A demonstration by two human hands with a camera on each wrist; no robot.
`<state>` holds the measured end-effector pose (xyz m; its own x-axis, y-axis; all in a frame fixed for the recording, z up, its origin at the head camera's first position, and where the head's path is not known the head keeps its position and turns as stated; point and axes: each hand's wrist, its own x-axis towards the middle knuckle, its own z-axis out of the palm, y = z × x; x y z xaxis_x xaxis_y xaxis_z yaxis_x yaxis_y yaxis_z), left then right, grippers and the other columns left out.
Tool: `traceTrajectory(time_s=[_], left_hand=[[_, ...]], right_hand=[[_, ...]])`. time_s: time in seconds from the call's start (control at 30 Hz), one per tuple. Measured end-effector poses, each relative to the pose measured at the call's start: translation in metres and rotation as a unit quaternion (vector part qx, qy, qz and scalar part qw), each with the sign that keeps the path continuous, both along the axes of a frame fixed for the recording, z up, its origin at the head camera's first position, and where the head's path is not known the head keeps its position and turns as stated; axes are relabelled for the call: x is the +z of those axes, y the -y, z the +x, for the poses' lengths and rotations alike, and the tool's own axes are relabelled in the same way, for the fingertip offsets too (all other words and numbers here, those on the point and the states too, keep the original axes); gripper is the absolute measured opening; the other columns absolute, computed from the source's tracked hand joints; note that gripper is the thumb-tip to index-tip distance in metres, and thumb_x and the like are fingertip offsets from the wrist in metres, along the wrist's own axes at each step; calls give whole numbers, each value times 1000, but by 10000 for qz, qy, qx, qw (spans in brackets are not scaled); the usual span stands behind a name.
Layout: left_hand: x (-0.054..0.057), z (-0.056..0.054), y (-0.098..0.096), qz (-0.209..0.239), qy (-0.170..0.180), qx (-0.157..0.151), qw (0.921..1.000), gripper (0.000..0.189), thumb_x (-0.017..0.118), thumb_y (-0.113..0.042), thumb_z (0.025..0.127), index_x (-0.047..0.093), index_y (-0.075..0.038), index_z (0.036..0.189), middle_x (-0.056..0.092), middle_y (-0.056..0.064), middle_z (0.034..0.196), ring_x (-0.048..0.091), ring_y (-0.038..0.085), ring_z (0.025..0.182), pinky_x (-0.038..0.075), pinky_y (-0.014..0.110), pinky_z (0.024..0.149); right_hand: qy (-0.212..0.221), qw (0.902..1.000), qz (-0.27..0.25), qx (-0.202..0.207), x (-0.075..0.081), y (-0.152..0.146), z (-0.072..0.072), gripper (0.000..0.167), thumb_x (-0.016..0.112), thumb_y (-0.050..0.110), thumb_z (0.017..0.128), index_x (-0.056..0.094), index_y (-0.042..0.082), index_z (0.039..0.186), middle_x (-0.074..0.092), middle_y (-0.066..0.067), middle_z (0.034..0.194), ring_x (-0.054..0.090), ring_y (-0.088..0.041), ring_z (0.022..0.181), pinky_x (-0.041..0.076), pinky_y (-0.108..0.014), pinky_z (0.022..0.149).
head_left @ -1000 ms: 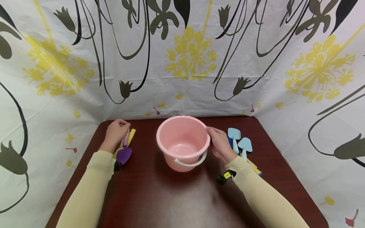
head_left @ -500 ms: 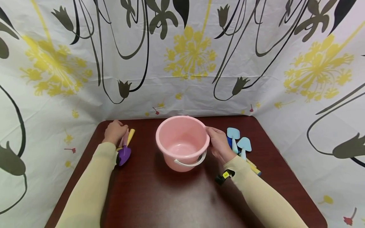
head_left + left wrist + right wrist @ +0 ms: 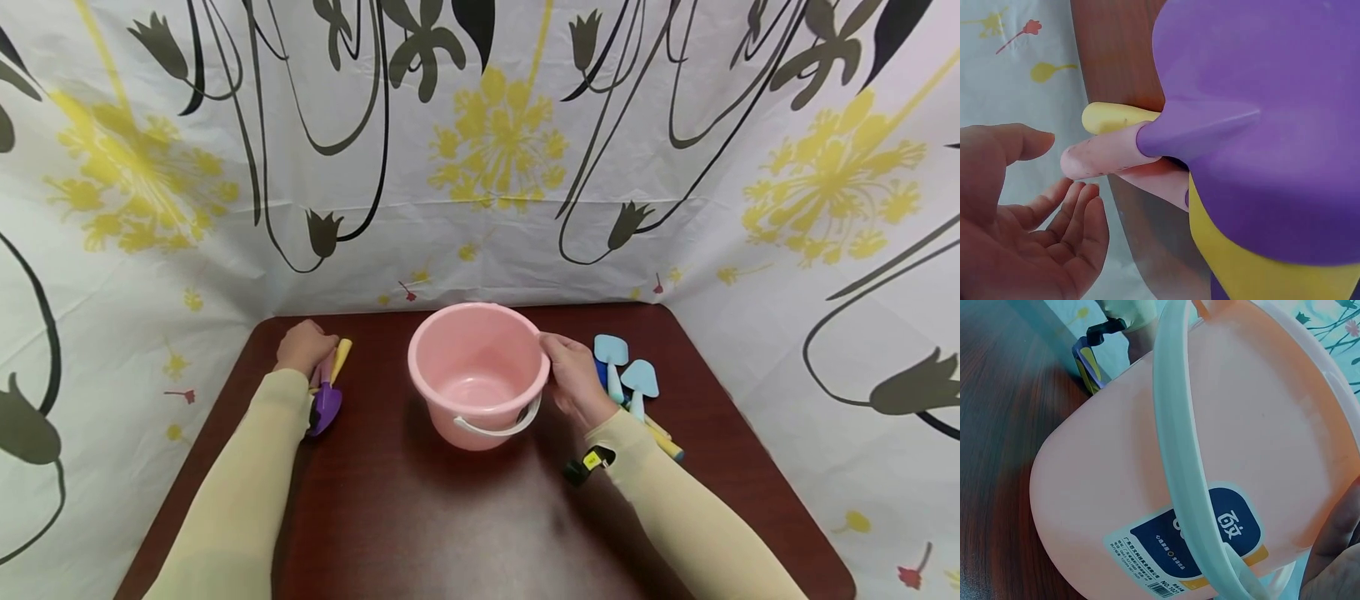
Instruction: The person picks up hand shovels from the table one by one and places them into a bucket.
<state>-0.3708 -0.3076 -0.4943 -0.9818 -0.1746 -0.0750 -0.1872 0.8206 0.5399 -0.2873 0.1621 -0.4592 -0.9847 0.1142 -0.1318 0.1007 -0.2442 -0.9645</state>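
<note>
On the left of the table my left hand (image 3: 303, 347) is at the handle end of a purple toy trowel (image 3: 326, 408). Seen from the left wrist, its thumb and fingers are spread around the tip of the pink handle (image 3: 1107, 152); the thumb stands apart from it, and the index fingertip is at its underside. Beneath that trowel lie a yellow tool (image 3: 1279, 281) and more handles. My right hand (image 3: 577, 375) grips the rim of a pink bucket (image 3: 480, 429) at its right side. The bucket's white handle (image 3: 498, 432) hangs down in front.
Right of the bucket, partly behind my right forearm, lie light blue toy shovels (image 3: 640, 379) and tools with yellow handles (image 3: 666, 442). The dark red-brown table (image 3: 442, 533) is bordered by a white flower-patterned cloth (image 3: 480, 258) at the back and sides.
My left hand has turned and come closer over the trowel's handle end, its forearm shifting right. My right hand keeps its grip on the bucket, and the whole view drifts slightly.
</note>
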Motion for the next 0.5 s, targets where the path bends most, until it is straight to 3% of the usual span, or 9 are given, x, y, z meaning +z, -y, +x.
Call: traceTrajectory(time_s=[0.1, 0.23, 0.5], left_hand=[[-3, -1, 1, -53, 23, 6, 10000, 39, 64, -34, 103, 65, 3, 91, 66, 18, 89, 63, 39, 86, 54, 49, 75], [-5, -3, 3, -150, 83, -16, 9999, 42, 64, -31, 101, 56, -8, 67, 56, 7, 67, 57, 31, 71, 47, 42, 66], [-9, -6, 5, -89, 249, -126, 9996, 47, 62, -30, 103, 68, -3, 66, 71, 18, 86, 64, 37, 83, 55, 50, 80]], right_hand=[[57, 10000, 54, 4, 0, -1, 1, 39, 69, 24, 109, 75, -3, 136, 78, -11, 104, 76, -16, 85, 65, -28, 72], [51, 10000, 76, 27, 0, -1, 2, 39, 68, 25, 109, 75, -3, 136, 78, -12, 107, 76, -18, 89, 66, -29, 75], [48, 10000, 35, 23, 0, -2, 1, 39, 69, 25, 108, 75, -3, 135, 79, -12, 105, 76, -18, 87, 66, -29, 74]])
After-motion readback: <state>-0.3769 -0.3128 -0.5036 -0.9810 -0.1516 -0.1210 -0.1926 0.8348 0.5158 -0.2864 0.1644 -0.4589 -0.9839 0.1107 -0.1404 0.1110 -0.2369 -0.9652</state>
